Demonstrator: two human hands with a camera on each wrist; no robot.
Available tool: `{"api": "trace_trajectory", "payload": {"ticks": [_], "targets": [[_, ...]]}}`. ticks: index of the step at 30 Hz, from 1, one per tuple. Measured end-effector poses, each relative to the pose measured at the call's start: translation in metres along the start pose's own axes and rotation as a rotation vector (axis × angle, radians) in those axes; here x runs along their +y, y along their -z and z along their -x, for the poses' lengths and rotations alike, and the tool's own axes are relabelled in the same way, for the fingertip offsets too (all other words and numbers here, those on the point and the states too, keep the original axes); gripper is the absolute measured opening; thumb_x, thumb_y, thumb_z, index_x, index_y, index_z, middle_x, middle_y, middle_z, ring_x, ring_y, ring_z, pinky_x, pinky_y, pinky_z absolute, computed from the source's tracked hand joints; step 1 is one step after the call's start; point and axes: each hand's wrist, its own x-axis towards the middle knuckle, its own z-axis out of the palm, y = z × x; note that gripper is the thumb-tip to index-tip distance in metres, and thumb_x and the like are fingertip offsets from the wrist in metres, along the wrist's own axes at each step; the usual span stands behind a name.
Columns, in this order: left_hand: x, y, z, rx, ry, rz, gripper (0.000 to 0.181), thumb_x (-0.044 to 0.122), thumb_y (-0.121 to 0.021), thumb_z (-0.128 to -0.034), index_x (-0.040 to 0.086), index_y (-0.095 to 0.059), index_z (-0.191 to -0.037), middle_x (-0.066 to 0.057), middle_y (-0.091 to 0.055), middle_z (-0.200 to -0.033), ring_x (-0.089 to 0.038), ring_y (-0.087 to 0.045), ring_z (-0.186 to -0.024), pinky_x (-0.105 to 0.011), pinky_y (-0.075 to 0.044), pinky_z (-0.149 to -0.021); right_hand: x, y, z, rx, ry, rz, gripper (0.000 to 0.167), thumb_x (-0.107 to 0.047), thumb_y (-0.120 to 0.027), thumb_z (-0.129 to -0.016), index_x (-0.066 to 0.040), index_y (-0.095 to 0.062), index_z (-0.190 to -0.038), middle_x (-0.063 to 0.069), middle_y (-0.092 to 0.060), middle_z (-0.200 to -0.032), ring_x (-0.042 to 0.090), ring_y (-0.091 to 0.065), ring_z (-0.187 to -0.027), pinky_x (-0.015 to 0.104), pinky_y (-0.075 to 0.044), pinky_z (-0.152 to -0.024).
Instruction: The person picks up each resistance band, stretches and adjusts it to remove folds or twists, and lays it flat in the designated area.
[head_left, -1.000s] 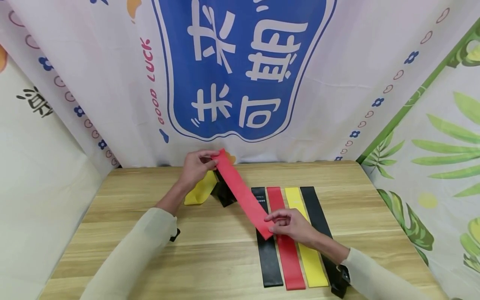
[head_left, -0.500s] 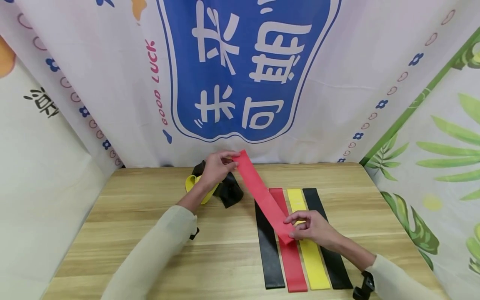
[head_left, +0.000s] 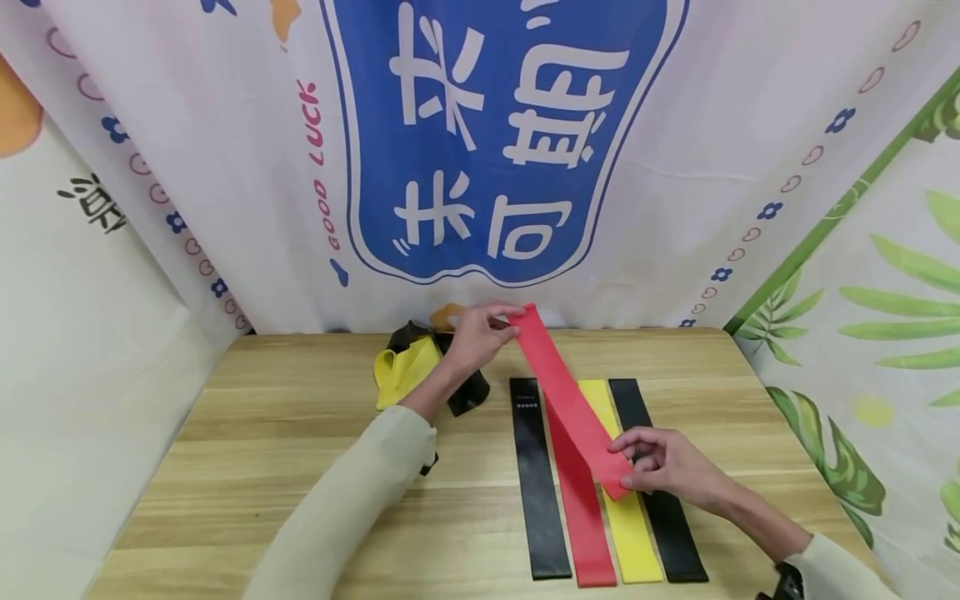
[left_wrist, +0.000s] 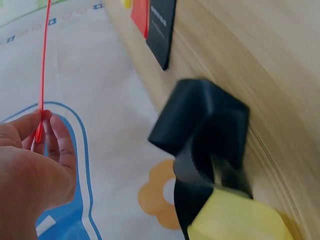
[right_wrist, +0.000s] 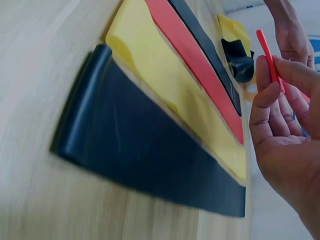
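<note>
A red resistance band [head_left: 566, 392] is stretched flat between both hands, slanting over the laid-out bands. My left hand [head_left: 482, 335] pinches its far end between thumb and fingers. Its near end is pinched by my right hand [head_left: 670, 467], just above the table. Below it lie four flat bands side by side: a black band [head_left: 542, 492], a second red band [head_left: 588, 533], a yellow band [head_left: 632, 542] and another black band [head_left: 675, 525]. The held band hides parts of the red and yellow ones.
On the wooden table [head_left: 300, 467], left of the row, sits a crumpled heap with a yellow band [head_left: 406, 369] and a black band [head_left: 468, 393]. A printed curtain [head_left: 645, 275] hangs right behind the table's back edge.
Both hands have carried the stretched red band to the right, from over the left black band to over the red and yellow bands. The heap is less covered by the left arm.
</note>
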Motion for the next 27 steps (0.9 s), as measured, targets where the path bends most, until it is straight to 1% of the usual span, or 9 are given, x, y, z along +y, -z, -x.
{"api": "trace_trajectory", "payload": {"ticks": [5, 9, 11, 15, 18, 20, 23, 24, 27], "targets": [[0.004, -0.018, -0.001, -0.020, 0.004, 0.026, 0.031, 0.000, -0.078, -0.0943, 0.006, -0.079, -0.124, -0.010, -0.073, -0.125, -0.025, -0.073, -0.094, -0.031, -0.064, -0.079, 0.005, 0.011, 0.012, -0.021, -0.013, -0.026, 0.045, -0.010, -0.082, -0.092, 0.003, -0.062, -0.130, 0.018, -0.067, -0.107, 0.015, -0.064, -0.066, 0.030, -0.060, -0.065], [0.006, -0.034, -0.002, -0.045, -0.021, 0.057, 0.032, -0.003, -0.077, -0.0938, 0.004, -0.078, -0.125, -0.012, -0.074, -0.125, -0.026, -0.075, -0.095, -0.031, -0.064, -0.081, 0.011, 0.019, 0.023, -0.054, 0.011, -0.059, 0.047, -0.005, -0.080, -0.092, 0.007, -0.059, -0.132, 0.016, -0.066, -0.106, 0.020, -0.069, -0.068, 0.028, -0.061, -0.067], [0.008, -0.041, -0.002, -0.057, -0.023, 0.056, 0.033, -0.003, -0.077, -0.0939, 0.005, -0.078, -0.126, -0.011, -0.073, -0.126, -0.024, -0.075, -0.095, -0.030, -0.064, -0.082, 0.014, 0.023, 0.027, -0.072, 0.026, -0.075, 0.048, -0.002, -0.080, -0.091, 0.009, -0.057, -0.133, 0.014, -0.067, -0.106, 0.023, -0.071, -0.070, 0.029, -0.062, -0.071], [0.013, -0.056, -0.002, -0.081, -0.004, 0.055, 0.035, -0.002, -0.077, -0.0943, 0.008, -0.078, -0.128, -0.009, -0.072, -0.127, -0.021, -0.074, -0.094, -0.028, -0.063, -0.081, 0.020, 0.031, 0.035, -0.101, 0.057, -0.087, 0.048, 0.001, -0.077, -0.092, 0.011, -0.056, -0.134, 0.011, -0.067, -0.106, 0.028, -0.070, -0.067, 0.030, -0.064, -0.073], [0.018, -0.067, -0.003, -0.095, 0.008, 0.052, 0.034, -0.001, -0.076, -0.0949, 0.009, -0.078, -0.128, -0.008, -0.071, -0.127, -0.018, -0.074, -0.094, -0.026, -0.063, -0.080, 0.024, 0.036, 0.042, -0.108, 0.067, -0.089, 0.048, 0.002, -0.077, -0.092, 0.009, -0.056, -0.134, 0.006, -0.068, -0.105, 0.036, -0.060, -0.061, 0.029, -0.063, -0.072], [0.020, -0.074, -0.003, -0.102, 0.013, 0.044, 0.034, 0.000, -0.077, -0.0951, 0.010, -0.078, -0.128, -0.006, -0.070, -0.127, -0.016, -0.073, -0.093, -0.023, -0.062, -0.079, 0.027, 0.039, 0.046, -0.120, 0.083, -0.091, 0.048, 0.003, -0.076, -0.092, 0.009, -0.056, -0.135, 0.003, -0.068, -0.104, 0.043, -0.053, -0.060, 0.028, -0.062, -0.071], [0.024, -0.085, -0.004, -0.118, 0.004, 0.041, 0.035, 0.000, -0.077, -0.0950, 0.010, -0.078, -0.128, -0.005, -0.070, -0.127, -0.012, -0.073, -0.090, -0.021, -0.061, -0.078, 0.032, 0.044, 0.053, -0.140, 0.101, -0.096, 0.047, 0.005, -0.076, -0.092, 0.008, -0.056, -0.134, -0.002, -0.068, -0.103, 0.047, -0.044, -0.060, 0.024, -0.060, -0.069], [0.024, -0.089, -0.004, -0.122, 0.002, 0.041, 0.035, 0.000, -0.077, -0.0949, 0.011, -0.078, -0.128, -0.004, -0.070, -0.128, -0.011, -0.072, -0.090, -0.020, -0.061, -0.077, 0.033, 0.046, 0.055, -0.148, 0.108, -0.100, 0.047, 0.006, -0.075, -0.092, 0.007, -0.056, -0.134, -0.003, -0.068, -0.103, 0.047, -0.043, -0.059, 0.023, -0.059, -0.069], [0.027, -0.098, -0.004, -0.131, -0.006, 0.055, 0.035, -0.001, -0.077, -0.0943, 0.010, -0.078, -0.128, -0.004, -0.070, -0.128, -0.009, -0.070, -0.088, -0.019, -0.060, -0.075, 0.037, 0.049, 0.061, -0.162, 0.122, -0.104, 0.047, 0.007, -0.075, -0.091, 0.006, -0.056, -0.134, -0.005, -0.067, -0.102, 0.038, -0.044, -0.056, 0.021, -0.057, -0.067]]}}
